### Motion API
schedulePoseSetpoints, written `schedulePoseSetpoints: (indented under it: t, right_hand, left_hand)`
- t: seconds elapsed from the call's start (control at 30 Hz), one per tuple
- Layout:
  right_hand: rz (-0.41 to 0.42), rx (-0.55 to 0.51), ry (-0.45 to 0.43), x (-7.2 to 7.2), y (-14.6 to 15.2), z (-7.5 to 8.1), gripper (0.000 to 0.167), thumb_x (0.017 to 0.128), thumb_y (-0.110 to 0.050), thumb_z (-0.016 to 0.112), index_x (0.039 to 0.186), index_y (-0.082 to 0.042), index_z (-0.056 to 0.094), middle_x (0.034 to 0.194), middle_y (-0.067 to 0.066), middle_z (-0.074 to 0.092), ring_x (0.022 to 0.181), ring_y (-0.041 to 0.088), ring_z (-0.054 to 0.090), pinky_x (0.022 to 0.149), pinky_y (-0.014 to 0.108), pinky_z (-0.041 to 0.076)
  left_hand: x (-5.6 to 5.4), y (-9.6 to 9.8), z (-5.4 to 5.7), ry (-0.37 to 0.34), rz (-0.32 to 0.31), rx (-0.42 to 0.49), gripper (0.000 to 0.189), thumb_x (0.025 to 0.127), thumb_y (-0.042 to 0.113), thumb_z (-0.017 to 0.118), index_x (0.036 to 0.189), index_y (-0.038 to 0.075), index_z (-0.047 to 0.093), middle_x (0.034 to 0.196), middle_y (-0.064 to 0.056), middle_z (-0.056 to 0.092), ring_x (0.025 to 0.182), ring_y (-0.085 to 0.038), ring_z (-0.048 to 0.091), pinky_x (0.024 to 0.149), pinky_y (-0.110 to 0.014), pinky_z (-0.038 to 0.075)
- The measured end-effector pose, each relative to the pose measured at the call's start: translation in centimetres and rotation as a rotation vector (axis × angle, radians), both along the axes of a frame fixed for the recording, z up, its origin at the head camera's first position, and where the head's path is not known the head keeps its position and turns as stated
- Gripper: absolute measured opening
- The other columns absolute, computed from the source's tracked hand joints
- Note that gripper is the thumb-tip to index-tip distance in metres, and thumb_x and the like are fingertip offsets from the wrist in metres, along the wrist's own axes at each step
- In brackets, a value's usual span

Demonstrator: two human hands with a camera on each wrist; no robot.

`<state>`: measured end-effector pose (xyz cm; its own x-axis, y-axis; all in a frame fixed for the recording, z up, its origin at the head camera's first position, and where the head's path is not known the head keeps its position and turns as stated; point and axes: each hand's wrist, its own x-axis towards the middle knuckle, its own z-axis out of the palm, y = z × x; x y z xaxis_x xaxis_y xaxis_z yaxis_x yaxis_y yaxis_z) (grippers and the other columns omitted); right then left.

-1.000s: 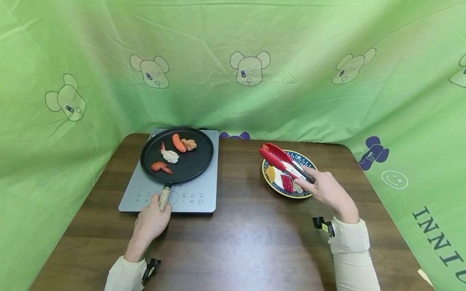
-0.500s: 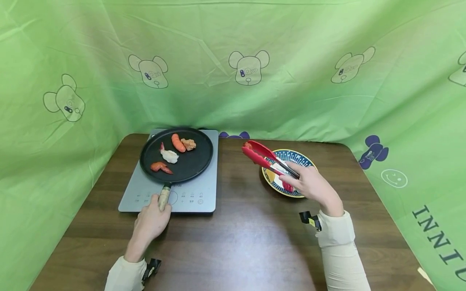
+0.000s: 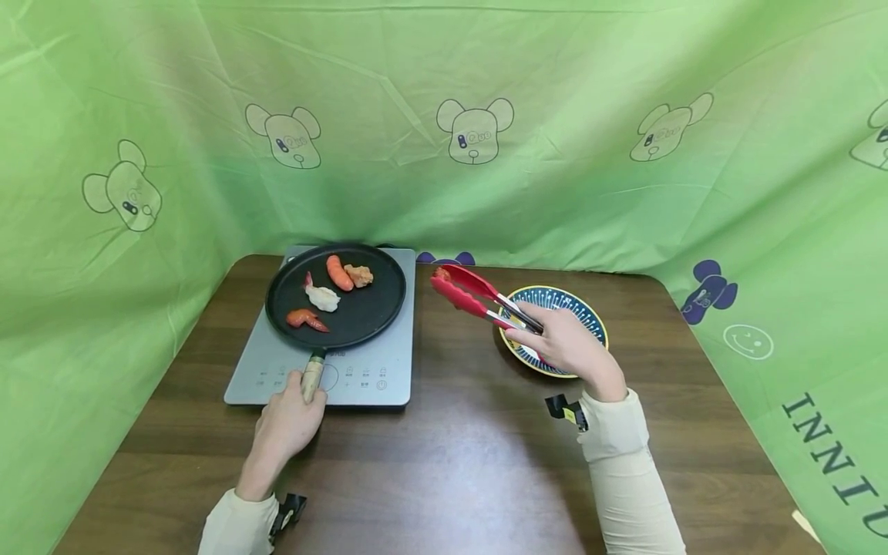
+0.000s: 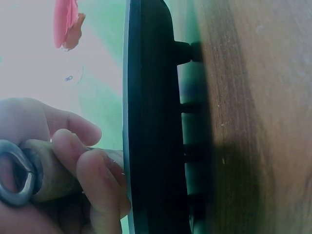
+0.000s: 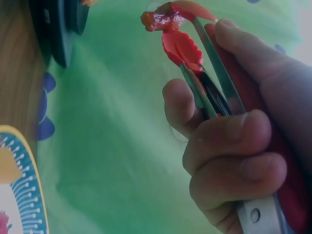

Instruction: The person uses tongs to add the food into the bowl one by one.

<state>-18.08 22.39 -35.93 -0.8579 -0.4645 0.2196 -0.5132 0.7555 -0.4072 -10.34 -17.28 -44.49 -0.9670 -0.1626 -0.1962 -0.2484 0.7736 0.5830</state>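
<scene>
Over plate (image 3: 588,312), tongs (image 3: 473,305) slant lengthwise toward pan (image 3: 368,316), right grip (image 3: 570,341) clamped round them; left grip (image 3: 287,418) round handle (image 3: 314,376).

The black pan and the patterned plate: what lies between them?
In the head view, a strip of the cooktop, then wooden table, with the red tongs gripping a reddish-brown food piece above it.

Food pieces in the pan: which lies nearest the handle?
The reddish-brown wing; the white shrimp, orange sausage and tan nugget lie farther from the handle.
</scene>
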Motion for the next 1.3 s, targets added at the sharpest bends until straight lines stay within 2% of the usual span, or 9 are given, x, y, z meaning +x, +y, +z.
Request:
schedulePoseSetpoints:
  t: [0.13, 0.37, 0.8, 1.03, 1.3]
  right_hand:
    - [0.011, -0.014, -0.011, -0.2, -0.8, 0.3, 0.029, 0.088, -0.033, 0.067, 0.110, -0.015, 0.061, 0.059, -0.005, 0.042, 0.051, 0.012, 0.039, 0.051, 0.030, 0.034]
    - [0.030, 0.001, -0.004, -0.6, -2.2, 0.5, 0.038, 0.089, -0.039, 0.063, 0.119, -0.017, 0.060, 0.071, -0.005, 0.053, 0.059, 0.012, 0.047, 0.056, 0.030, 0.040]
    - [0.102, 0.012, 0.019, -1.0, -5.0, 1.0, 0.032, 0.090, -0.037, 0.063, 0.110, -0.013, 0.057, 0.057, -0.005, 0.038, 0.053, 0.013, 0.040, 0.054, 0.031, 0.038]
    - [0.091, 0.022, 0.040, -1.4, -6.4, 0.8, 0.034, 0.089, -0.039, 0.063, 0.112, -0.015, 0.058, 0.060, -0.004, 0.044, 0.055, 0.015, 0.045, 0.057, 0.033, 0.040]
    - [0.090, 0.007, 0.007, -1.5, -7.7, 0.4, 0.040, 0.089, -0.040, 0.063, 0.120, -0.015, 0.059, 0.067, 0.000, 0.054, 0.057, 0.014, 0.048, 0.056, 0.032, 0.042]
  left_hand:
    - [0.0, 0.0, 0.0, -0.001, -0.001, 0.003, 0.046, 0.092, 0.030, 0.044, 0.125, 0.000, 0.036, 0.069, -0.011, 0.048, 0.053, -0.024, 0.046, 0.045, -0.036, 0.034]
    - [0.0, 0.0, -0.2, 0.016, -0.003, -0.014, 0.044, 0.091, 0.030, 0.045, 0.123, 0.001, 0.038, 0.069, -0.012, 0.049, 0.053, -0.025, 0.047, 0.045, -0.037, 0.034]
    - [0.1, -0.1, -0.1, 0.009, -0.010, -0.009, 0.046, 0.092, 0.030, 0.045, 0.125, 0.000, 0.036, 0.070, -0.012, 0.049, 0.054, -0.025, 0.047, 0.045, -0.037, 0.034]
    - [0.0, -0.1, -0.1, 0.001, -0.009, -0.011, 0.048, 0.091, 0.030, 0.044, 0.128, 0.000, 0.035, 0.071, -0.012, 0.050, 0.054, -0.025, 0.047, 0.045, -0.037, 0.035]
    - [0.0, -0.2, -0.4, 0.006, -0.009, -0.009, 0.051, 0.091, 0.031, 0.043, 0.131, 0.001, 0.034, 0.073, -0.012, 0.051, 0.055, -0.025, 0.048, 0.046, -0.037, 0.035]
